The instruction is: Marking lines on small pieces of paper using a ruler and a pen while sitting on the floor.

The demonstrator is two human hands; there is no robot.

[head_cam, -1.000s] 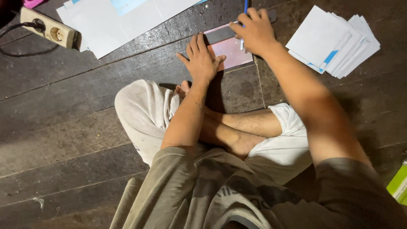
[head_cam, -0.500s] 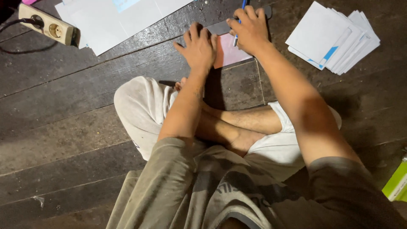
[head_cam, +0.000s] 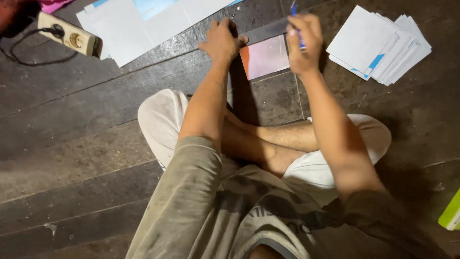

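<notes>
Both hands have shifted up-frame since the earlier frames; left fingers, splayed flat before, are now bunching up.

Head view:
- Left hand (head_cam: pixel 221 41) is pressing down on a dark, narrow straight ruler (head_cam: pixel 268 30), fingers curled together, knuckles up. Ruler is lying across the top edge of a pink-and-orange rectangular paper card (head_cam: pixel 265 56) on the dark wooden plank floor (head_cam: pixel 72 144).
- Right hand (head_cam: pixel 302 42) is clamping shut around a thin blue-handled cutter or pen (head_cam: pixel 296 21), can't tell which, with its tip at the ruler's right end, just above the card's top right corner.
- Card is sitting between the two hands, just below both, ahead of the crossed legs.
- Fanned stack of white sheets with blue corners (head_cam: pixel 381 43) is lying right of the right hand, near but apart.
- Large white-and-light-blue sheets (head_cam: pixel 143 24) are lying up-left of the left hand.
- Cream power strip (head_cam: pixel 69 34) is sitting far left with a black cable plugged in.
</notes>
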